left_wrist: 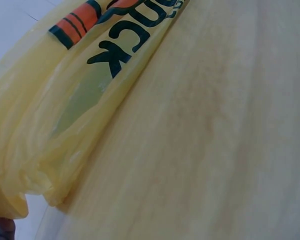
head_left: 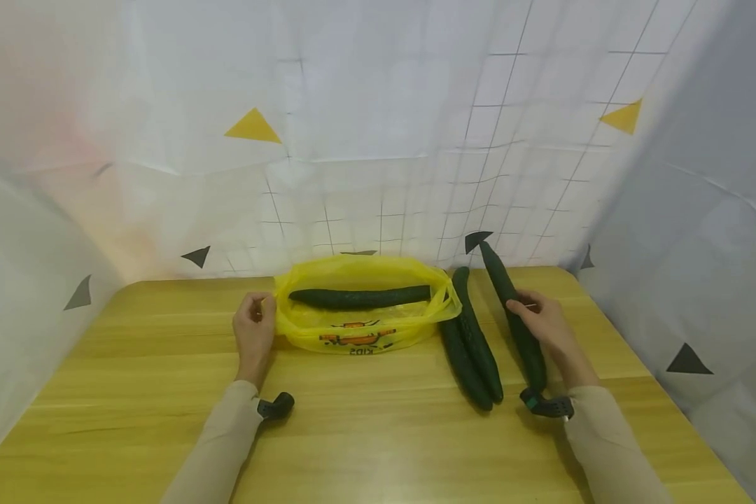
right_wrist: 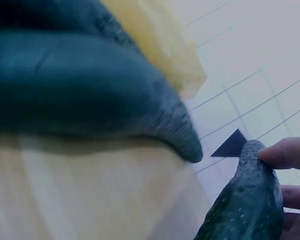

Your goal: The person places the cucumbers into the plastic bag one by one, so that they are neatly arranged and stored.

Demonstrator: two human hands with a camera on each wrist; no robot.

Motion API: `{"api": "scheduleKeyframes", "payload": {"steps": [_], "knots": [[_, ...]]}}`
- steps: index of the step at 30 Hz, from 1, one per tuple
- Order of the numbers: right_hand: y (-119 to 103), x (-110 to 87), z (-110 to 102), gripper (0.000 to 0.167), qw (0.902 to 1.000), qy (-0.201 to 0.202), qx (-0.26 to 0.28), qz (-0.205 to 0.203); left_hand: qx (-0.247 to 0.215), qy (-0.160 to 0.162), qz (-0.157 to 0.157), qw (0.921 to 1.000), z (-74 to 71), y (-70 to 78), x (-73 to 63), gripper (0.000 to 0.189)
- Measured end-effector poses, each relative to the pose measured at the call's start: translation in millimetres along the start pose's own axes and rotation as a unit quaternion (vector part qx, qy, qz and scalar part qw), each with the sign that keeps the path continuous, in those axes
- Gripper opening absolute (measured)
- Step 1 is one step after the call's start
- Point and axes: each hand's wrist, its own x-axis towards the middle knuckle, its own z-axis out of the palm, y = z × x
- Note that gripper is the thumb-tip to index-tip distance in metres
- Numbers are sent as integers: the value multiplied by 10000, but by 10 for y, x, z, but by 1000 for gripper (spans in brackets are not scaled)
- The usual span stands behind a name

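A yellow plastic bag (head_left: 315,339) with printed lettering lies on its side, its mouth spread wide. One dark green cucumber (head_left: 359,299) is inside it. My left hand (head_left: 255,334) pinches the bag's left edge; in the left wrist view only dark fingertips (left_wrist: 6,227) show below the yellow plastic (left_wrist: 35,110). My right hand (head_left: 547,327) grips another cucumber (head_left: 498,273) around its middle, thumb on the near side. In the right wrist view the thumb (right_wrist: 285,152) presses the top of that cucumber (right_wrist: 245,207). Two more cucumbers (head_left: 477,339) lie side by side against the bag's right end.
The wooden table (head_left: 378,434) ends at a white sheet wall (head_left: 378,203) with grid lines and yellow and black triangles. Another sheet (head_left: 693,224) stands along the right side. Dark wrist-worn devices (head_left: 277,406) sit on both sleeves.
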Motion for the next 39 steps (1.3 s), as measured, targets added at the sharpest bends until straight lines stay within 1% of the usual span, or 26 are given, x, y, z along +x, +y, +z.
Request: {"api": "scheduleKeyframes", "payload": {"steps": [6,14,18,23,27,31,34,39], "knots": [[-125,-30,-21,64,9989,375,162,-233,13,-19,4,10000,-7,-9,1,15],[-251,-59,-31,61,9971,621,221,-379,83,-17,-68,9999,-5,-45,-6,15],[-326,-66,-38,57,9944,885,289,-497,23,-55,-42,10000,3,-29,3,15],[-445,-68,-41,58,9904,1119,451,-674,-46,-54,-133,9999,5,-13,6,15],[-545,-87,-38,56,9849,1393,723,-735,-64,-43,-154,9999,7,-14,6,15],[-637,-104,-32,50,9747,1710,1100,-931,-75,-94,-75,9999,10,-20,16,16],[-694,-115,-23,47,9685,1811,1328,-1078,-96,-89,17,9999,10,-22,22,17],[-757,-112,9,48,9633,1852,1564,-1152,-107,-77,79,9999,3,-23,15,17]]}}
